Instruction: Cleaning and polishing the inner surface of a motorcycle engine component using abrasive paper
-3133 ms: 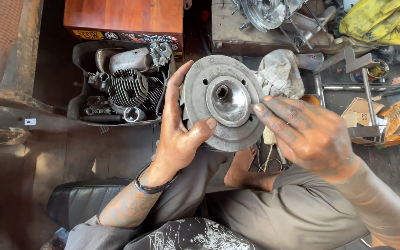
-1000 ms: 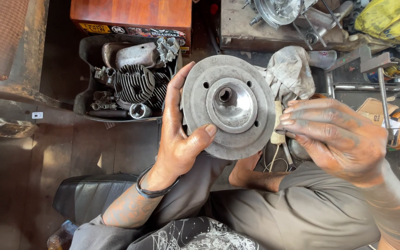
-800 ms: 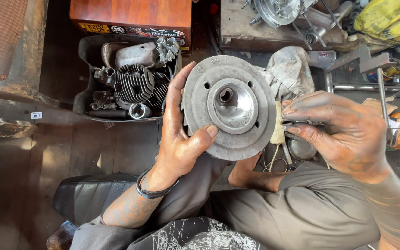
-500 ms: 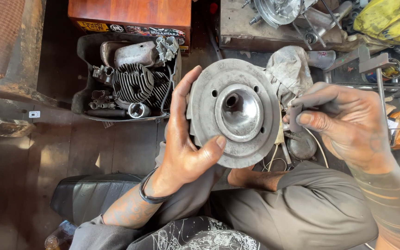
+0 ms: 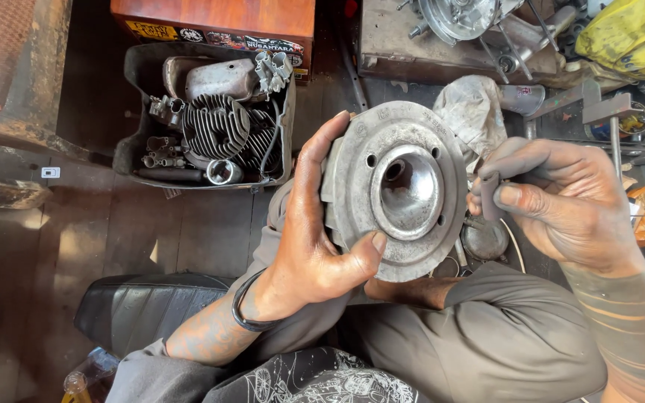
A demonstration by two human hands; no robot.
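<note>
Grey metal part: I see a round, dull-grey cylinder head [image 5: 401,192] with a domed hollow in its middle, held up above my lap, face toward the camera.
Left hand: my left hand [image 5: 315,239] is closed on the cylinder head, fingers stretched up behind its left edge, thumb pressed on the lower front rim.
Right hand: my right hand [image 5: 561,201] sits just right of the cylinder head, fingers curled in, pinching a small dark piece [image 5: 491,200] against the thumb near the rim.
Hard to make out: I cannot tell what the small dark piece is; grime covers it and the fingers hide most of it. Whether it touches the rim is unclear.
Hidden: the fins on the back of the cylinder head show only at its left edge.
Container: a black tray [image 5: 134,142] on the floor beyond my left hand holds a finned engine cylinder [image 5: 222,130], a metal cover and small parts.
Beyond: a crumpled rag [image 5: 472,108] lies behind the cylinder head; an orange box [image 5: 218,19] is cut off at the top.
</note>
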